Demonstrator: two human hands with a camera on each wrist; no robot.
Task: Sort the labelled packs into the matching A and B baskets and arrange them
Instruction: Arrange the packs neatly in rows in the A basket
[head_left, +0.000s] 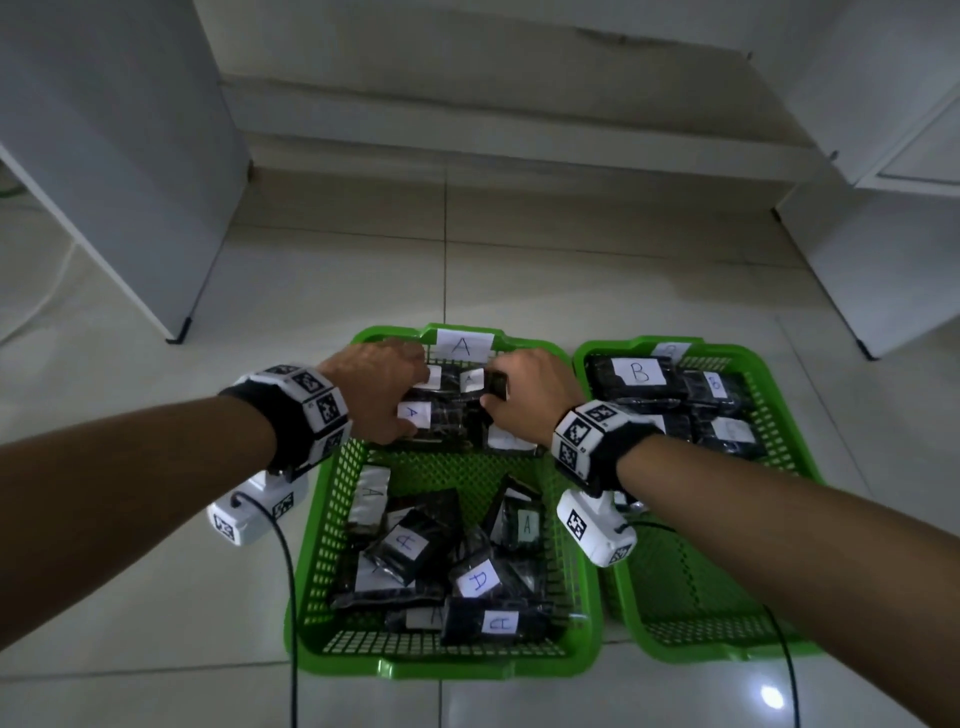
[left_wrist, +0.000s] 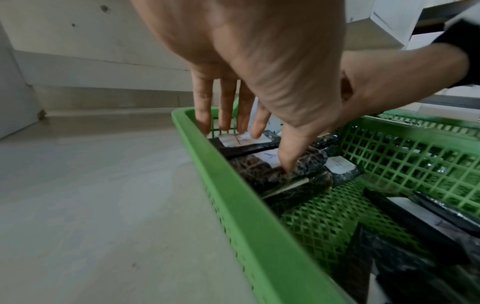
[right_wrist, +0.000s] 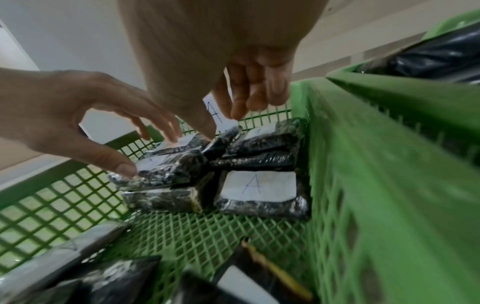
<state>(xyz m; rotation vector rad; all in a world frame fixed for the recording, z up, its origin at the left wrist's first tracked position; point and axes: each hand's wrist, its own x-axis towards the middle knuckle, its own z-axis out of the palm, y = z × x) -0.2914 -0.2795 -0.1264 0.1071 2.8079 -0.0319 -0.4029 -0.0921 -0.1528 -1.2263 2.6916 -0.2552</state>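
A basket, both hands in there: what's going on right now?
A person is arranging black A packs at the far end of the A basket. The left hand presses straight fingers on the stacked packs; the right hand pinches an upright pack. A loose pile of A packs lies nearer. The B basket holds B packs.

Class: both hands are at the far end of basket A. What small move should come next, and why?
Probably the right hand lays the tilted pack flat in the far row. The left hand steadies the stacked packs there, while the loose packs at the near end of basket A remain jumbled.
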